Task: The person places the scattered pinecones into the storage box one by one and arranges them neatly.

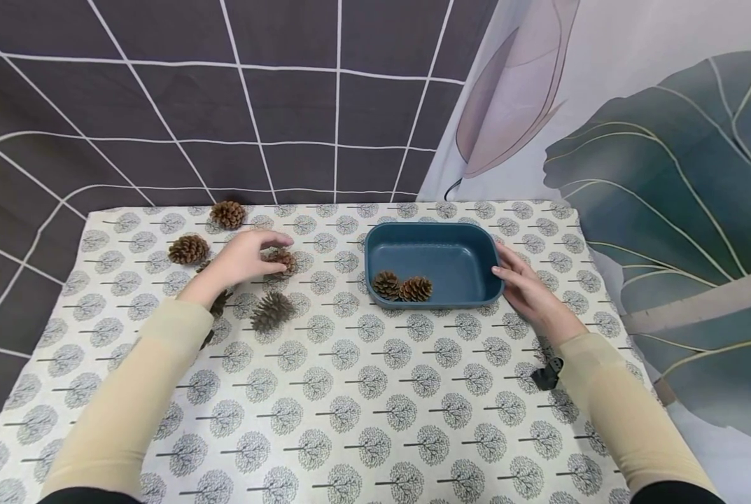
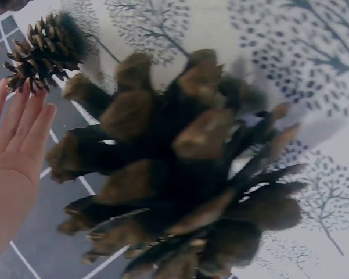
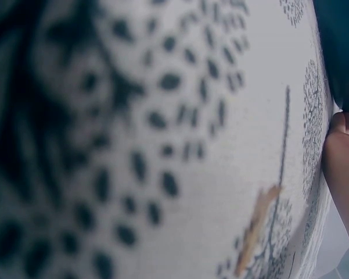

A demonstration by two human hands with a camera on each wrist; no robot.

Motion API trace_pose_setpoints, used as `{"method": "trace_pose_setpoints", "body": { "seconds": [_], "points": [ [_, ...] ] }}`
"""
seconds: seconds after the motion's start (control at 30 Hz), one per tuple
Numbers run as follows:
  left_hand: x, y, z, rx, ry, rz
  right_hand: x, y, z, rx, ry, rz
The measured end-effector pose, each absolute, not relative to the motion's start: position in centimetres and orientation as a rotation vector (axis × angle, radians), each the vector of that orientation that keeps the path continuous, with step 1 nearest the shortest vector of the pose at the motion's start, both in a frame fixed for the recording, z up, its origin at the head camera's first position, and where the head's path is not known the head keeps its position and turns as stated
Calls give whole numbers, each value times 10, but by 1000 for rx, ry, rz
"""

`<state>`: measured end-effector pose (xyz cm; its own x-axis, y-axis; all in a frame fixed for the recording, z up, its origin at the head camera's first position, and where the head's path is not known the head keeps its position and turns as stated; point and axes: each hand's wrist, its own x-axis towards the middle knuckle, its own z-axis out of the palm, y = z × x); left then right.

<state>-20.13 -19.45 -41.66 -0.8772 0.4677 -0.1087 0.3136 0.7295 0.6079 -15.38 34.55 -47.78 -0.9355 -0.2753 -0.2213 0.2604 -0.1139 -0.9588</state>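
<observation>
A pine cone [image 1: 285,262] lies in front of my left hand [image 1: 243,257], whose fingers and thumb are spread around its near side. In the left wrist view, the fingertips are right at a brown pine cone [image 2: 43,52], with the palm facing the camera. My right hand [image 1: 529,290] grips the right end of a blue rectangular box [image 1: 434,305], thumb over the rim and fingers along the outer wall. Two pine cones [image 1: 416,288] sit in the box's near left corner. The right wrist view catches just part of the hand [image 3: 342,157] beside the box.
More pine cones are scattered on the left: one at the back [image 1: 228,215], one farther left [image 1: 188,249], a greyish one [image 1: 273,311] nearer, others partly hidden under the left arm. A tree-print cloth [image 1: 350,392] covers the table. A small black object [image 1: 546,375] is by the right wrist.
</observation>
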Motion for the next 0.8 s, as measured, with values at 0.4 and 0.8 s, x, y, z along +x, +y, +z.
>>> {"method": "trace_pose_setpoints", "body": {
  "seconds": [0.4, 0.8],
  "points": [
    [-199, -201, -427, 536, 2649, 924, -152, 345, -475, 12, 1819, -2097],
    [-197, -204, -429, 492, 2682, 927, -154, 346, -476, 1, 1820, -2090]
  ]
}}
